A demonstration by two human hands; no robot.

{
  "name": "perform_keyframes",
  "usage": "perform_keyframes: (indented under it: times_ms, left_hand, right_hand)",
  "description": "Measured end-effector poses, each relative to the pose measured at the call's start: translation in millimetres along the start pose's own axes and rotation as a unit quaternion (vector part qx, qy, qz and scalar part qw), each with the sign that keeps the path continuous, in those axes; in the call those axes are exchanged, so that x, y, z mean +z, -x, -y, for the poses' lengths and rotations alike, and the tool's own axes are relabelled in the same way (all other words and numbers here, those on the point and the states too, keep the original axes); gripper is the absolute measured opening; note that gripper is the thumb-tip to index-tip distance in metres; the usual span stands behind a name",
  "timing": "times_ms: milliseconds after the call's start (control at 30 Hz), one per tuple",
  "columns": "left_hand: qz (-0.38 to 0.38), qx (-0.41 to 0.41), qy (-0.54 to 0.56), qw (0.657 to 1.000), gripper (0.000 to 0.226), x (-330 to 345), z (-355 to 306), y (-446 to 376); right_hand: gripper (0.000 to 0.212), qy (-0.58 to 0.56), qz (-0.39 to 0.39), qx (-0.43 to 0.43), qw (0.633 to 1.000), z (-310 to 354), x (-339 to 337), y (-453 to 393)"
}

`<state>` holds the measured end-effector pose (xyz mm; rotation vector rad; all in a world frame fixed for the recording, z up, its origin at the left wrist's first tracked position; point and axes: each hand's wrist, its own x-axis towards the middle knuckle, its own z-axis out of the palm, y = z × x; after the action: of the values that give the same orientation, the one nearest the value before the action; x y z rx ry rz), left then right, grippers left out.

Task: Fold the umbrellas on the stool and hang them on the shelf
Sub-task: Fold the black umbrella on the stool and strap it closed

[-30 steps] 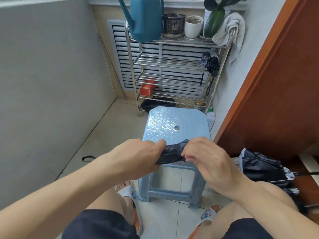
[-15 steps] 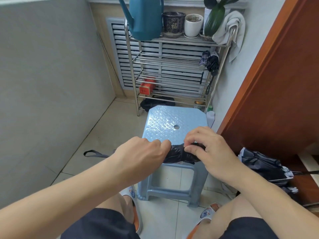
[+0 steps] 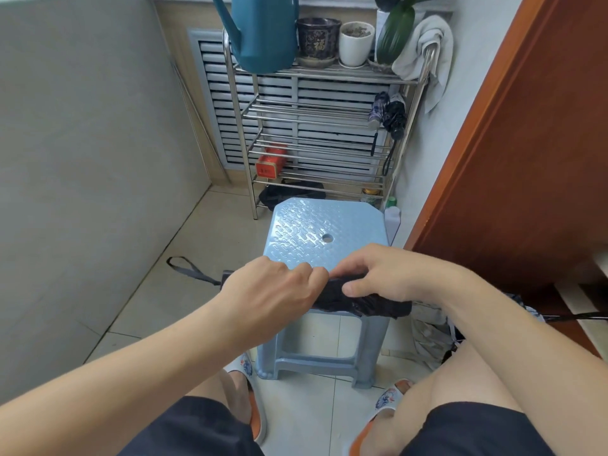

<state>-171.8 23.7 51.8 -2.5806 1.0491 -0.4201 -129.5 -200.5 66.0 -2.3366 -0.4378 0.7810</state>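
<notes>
Black fabric bunches between both hands as the umbrella [image 3: 362, 299] sits crosswise over the near edge of the stool [image 3: 316, 225], low and centre. Left hand [image 3: 273, 291] is clenched around the handle end, with the wrist strap [image 3: 189, 269] trailing out toward nine o'clock; right hand [image 3: 385, 278] curls over the canopy, thumb pinning the loose folds. It looks light, a soft and slippery cloth over a stiff core, so the cloth will likely spring open unless it is squeezed tight around the middle, while the handle gives the firm hold and the strap looks like the part to hang from. Counting now: one umbrella in hand, two folded ones [image 3: 390, 115] already hanging at the shelf [image 3: 316, 110] up at one o'clock, and one more dark bundle [image 3: 437, 330] on the floor at four o'clock, apparently another umbrella, though it is partly hidden. One stool, one shelf, and the stool's seat holds nothing else.
</notes>
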Motion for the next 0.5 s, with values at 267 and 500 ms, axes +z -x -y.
perform_keyframes:
  times_ms: [267,500]
  left_hand:
    - [-0.031,-0.047,-0.025,0.998,0.028,14,2,5]
    - [0.071,-0.165,0.064,0.982,0.028,10,4,-21]
  right_hand:
    - [0.044,0.363,-0.158,-0.067,0.916,-2,27,5]
    - [0.027,0.445,-0.393,-0.156,0.789,-11,36,-6]
